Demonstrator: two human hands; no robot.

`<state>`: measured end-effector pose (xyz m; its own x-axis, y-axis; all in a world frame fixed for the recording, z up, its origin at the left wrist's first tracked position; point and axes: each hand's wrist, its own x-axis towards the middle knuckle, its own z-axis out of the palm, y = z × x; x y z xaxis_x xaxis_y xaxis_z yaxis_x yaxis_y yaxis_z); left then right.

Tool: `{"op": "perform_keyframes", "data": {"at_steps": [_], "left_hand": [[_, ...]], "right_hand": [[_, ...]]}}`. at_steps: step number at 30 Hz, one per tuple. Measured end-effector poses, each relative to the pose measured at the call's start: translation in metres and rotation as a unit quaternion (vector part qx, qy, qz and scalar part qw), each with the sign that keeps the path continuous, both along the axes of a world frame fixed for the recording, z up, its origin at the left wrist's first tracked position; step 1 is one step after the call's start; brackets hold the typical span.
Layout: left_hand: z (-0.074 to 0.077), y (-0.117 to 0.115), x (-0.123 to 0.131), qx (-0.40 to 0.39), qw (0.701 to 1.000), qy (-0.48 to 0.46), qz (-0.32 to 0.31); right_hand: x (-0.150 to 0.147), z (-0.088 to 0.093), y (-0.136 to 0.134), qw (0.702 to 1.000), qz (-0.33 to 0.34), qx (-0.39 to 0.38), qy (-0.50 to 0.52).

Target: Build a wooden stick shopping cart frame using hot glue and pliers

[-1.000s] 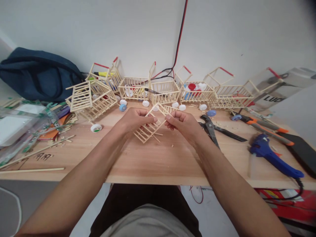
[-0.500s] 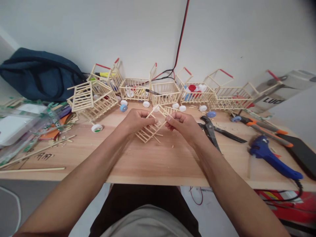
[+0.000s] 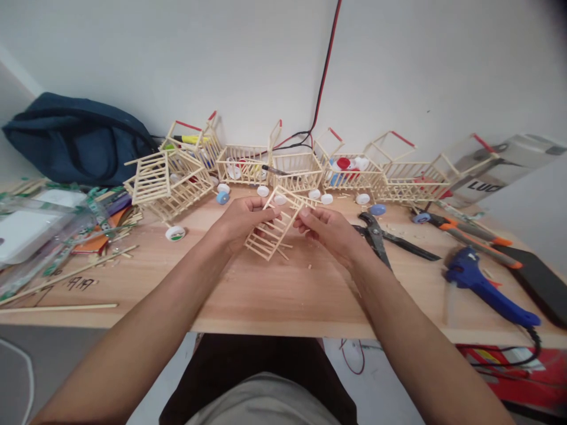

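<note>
Between my hands, a small lattice frame of thin wooden sticks (image 3: 275, 232) is held tilted above the table. My left hand (image 3: 243, 222) is closed on its left side, thumb on top of the slats. At the upper right corner, my right hand (image 3: 330, 229) pinches the frame between thumb and fingers. Some of its fingers are curled out of sight beneath. Loose short sticks (image 3: 286, 251) show just below the frame. Behind my hands stands a row of miniature stick shopping carts, one of them a basket cart (image 3: 296, 171) with white bottle-cap wheels.
Pliers (image 3: 376, 236) and a blue glue gun (image 3: 482, 286) lie to the right, beside orange-handled cutters (image 3: 482, 239). A larger cart (image 3: 177, 189), plastic packets (image 3: 53, 236) and long sticks (image 3: 66, 307) occupy the left. A blue bag (image 3: 80, 139) leans on the wall.
The stick frame has tilted, its slatted face turning more toward me. Both hands keep hold of it, and my right fingers have shifted slightly at the corner. The view has moved a little.
</note>
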<state>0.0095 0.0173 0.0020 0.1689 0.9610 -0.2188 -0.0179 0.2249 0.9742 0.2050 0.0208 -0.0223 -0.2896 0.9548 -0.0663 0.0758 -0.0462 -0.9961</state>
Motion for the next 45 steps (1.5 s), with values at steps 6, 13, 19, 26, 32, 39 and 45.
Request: {"op": "perform_keyframes", "data": {"at_steps": [6, 13, 19, 26, 32, 39, 45], "left_hand": [[-0.001, -0.001, 0.004, 0.011, 0.999, -0.006, 0.032], [-0.001, -0.004, 0.010, 0.031, 0.999, 0.004, 0.040], [-0.003, -0.004, 0.009, 0.029, 0.998, -0.014, 0.045], [-0.004, -0.006, 0.011, 0.019, 0.998, -0.055, 0.015], [-0.003, -0.007, 0.009, 0.019, 0.999, -0.038, 0.024], [-0.004, -0.007, 0.006, 0.006, 0.999, -0.054, -0.003], [0.001, -0.004, 0.003, 0.017, 0.997, -0.070, 0.007]], "right_hand": [[-0.005, 0.003, -0.005, 0.999, 0.008, 0.034, -0.037], [-0.004, -0.001, -0.002, 0.998, -0.010, 0.040, -0.041], [-0.004, -0.004, -0.002, 0.999, 0.018, 0.014, -0.023], [-0.007, -0.006, -0.002, 0.999, -0.007, 0.030, -0.027], [-0.006, -0.006, -0.002, 0.998, -0.015, 0.035, -0.047], [-0.005, -0.007, -0.002, 0.999, -0.011, 0.026, -0.031], [-0.002, -0.010, 0.002, 0.999, -0.016, 0.021, -0.036]]}}
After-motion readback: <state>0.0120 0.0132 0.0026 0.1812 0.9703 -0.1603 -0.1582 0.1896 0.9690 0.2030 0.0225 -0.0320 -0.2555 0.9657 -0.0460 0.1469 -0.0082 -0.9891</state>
